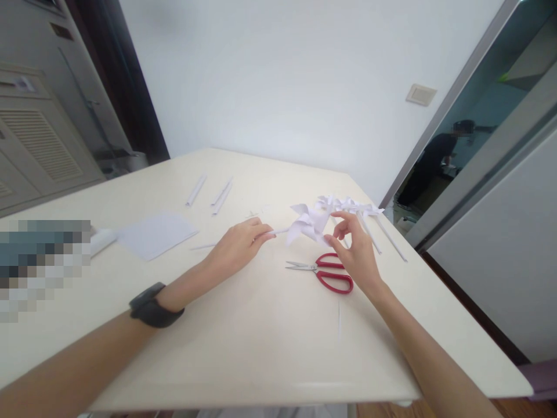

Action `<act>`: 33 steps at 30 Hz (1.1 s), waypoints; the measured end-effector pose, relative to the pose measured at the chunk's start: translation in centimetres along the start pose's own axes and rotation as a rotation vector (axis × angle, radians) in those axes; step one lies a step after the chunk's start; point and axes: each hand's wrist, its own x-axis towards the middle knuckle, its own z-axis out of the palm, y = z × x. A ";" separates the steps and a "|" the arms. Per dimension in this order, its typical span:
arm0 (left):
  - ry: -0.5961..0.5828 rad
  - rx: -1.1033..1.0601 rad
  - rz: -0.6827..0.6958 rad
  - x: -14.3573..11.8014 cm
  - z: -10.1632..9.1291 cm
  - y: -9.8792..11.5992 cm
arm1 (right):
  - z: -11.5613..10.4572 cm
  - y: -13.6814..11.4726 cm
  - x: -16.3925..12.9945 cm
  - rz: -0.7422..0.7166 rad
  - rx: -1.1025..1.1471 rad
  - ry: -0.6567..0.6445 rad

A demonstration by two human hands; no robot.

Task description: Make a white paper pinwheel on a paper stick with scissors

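A white paper pinwheel (307, 223) is held just above the table, its stick running left into my left hand (243, 241). My left thumb and fingers are pinched round that stick. A dark band is on my left wrist. At the pinwheel's right side is my right hand (354, 247), thumb and index finger apart, their tips at the edges of the blades. Whether they press on the paper is hard to tell. Below the pinwheel, scissors with red handles (335, 281) lie with their blades slightly apart, pointing left.
More white pinwheels (348, 204) lie behind my right hand, sticks toward me. Rolled paper tubes (223, 196) and white paper sheets (156, 235) lie at the left. A thin white stick (339, 318) is near the front. Behind the table (243, 348) stands a wall; a person (430, 157) shows beyond the doorway.
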 end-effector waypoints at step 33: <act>0.087 0.358 0.275 0.3 0.9 -2.5 | 0.2 0.0 -0.5 0.214 0.191 -0.469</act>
